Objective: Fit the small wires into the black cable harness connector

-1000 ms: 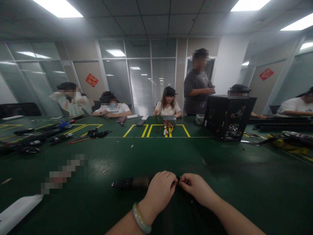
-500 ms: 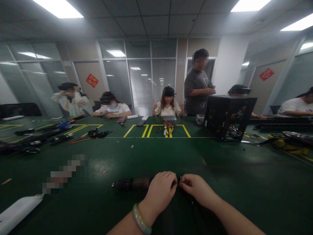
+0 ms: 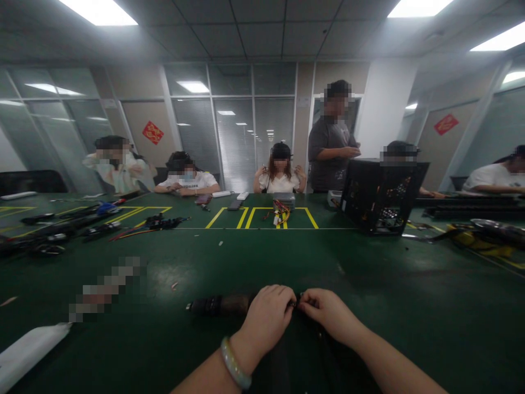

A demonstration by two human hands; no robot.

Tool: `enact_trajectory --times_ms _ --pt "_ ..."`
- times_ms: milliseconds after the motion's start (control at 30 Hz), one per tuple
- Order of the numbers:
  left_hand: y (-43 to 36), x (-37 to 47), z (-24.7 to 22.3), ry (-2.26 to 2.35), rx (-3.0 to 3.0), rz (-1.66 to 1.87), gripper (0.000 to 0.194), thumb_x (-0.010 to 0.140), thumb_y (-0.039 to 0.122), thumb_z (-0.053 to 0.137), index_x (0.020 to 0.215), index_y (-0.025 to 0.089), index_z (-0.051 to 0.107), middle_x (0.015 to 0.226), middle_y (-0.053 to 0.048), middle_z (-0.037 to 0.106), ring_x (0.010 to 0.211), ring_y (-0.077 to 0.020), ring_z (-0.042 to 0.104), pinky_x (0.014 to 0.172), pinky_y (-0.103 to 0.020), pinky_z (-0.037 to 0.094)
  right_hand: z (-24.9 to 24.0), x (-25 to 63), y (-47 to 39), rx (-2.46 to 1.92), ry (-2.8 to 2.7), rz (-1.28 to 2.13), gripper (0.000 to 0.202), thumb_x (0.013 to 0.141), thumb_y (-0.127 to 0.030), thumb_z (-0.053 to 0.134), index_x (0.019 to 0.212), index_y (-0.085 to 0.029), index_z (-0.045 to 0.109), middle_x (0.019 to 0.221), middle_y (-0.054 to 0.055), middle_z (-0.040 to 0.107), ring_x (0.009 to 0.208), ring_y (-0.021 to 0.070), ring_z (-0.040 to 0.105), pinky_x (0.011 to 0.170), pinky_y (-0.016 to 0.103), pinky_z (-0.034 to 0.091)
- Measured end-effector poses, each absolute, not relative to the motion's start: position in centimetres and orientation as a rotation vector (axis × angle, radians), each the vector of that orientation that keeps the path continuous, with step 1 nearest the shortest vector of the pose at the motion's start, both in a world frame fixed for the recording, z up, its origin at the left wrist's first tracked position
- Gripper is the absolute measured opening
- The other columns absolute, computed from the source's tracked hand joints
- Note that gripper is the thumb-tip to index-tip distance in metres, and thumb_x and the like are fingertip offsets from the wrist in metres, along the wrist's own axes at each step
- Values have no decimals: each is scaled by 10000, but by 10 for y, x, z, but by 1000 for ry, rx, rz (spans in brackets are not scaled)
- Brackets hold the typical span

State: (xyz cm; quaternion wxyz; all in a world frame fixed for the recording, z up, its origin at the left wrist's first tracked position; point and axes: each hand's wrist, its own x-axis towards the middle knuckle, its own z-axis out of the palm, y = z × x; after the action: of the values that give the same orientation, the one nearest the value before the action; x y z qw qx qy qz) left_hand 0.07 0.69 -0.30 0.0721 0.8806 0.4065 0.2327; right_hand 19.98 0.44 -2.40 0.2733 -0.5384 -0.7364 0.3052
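Note:
A dark, sleeved cable bundle (image 3: 233,305) with a small metal-tipped connector at its left end lies on the green table close to me. My left hand (image 3: 270,312) is wrapped over the right end of this bundle, fingers curled down. Just to the right, my right hand (image 3: 324,312) is pinched, its fingertips nearly meeting those of my left hand. What it grips is dark and too small to name. Below the hands, dark straps or cables hang toward the near edge, hard to make out.
A black computer case (image 3: 381,197) stands at the back right. Black cables (image 3: 53,230) lie at the left, a power supply with coloured wires (image 3: 283,202) at the far middle. A white object (image 3: 33,353) is at the near left. Several people sit or stand beyond the green table (image 3: 246,257).
The whole view has shifted slightly. Both hands stay at the bundle, with my right fingertips a little closer to my left hand.

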Motion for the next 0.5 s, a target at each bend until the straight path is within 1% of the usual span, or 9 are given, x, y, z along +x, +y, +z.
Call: enact_trajectory --times_ms 167,267,433,500 --pt "7 0 -5 1209 2627 750 151 842 111 557 952 211 583 1105 -27 626 1042 -206 566 949 -379 412 -22 200 4 -1452 -1986 828 156 884 -297 574 816 -189 664 736 -14 670 654 143 590 569 211 366" --pt "6 -1 -3 1205 2624 760 162 851 127 561 989 212 569 1181 -38 607 1079 -212 560 948 -383 422 -21 201 3 -1454 -1984 832 156 886 -301 573 819 -192 663 742 -15 673 660 146 594 577 214 373" --pt "8 -1 -2 1174 2658 711 134 867 119 539 960 211 568 1183 -34 608 1082 -208 560 947 -387 424 -19 201 2 -1458 -1995 825 155 884 -304 572 819 -197 664 741 -19 671 650 144 588 569 214 369" --pt "8 -1 -3 1180 2665 712 151 864 120 544 979 214 569 1163 -30 615 1070 -206 565 946 -385 426 -19 201 2 -1448 -1995 809 159 882 -302 574 803 -192 657 723 -21 662 640 140 581 565 213 364"
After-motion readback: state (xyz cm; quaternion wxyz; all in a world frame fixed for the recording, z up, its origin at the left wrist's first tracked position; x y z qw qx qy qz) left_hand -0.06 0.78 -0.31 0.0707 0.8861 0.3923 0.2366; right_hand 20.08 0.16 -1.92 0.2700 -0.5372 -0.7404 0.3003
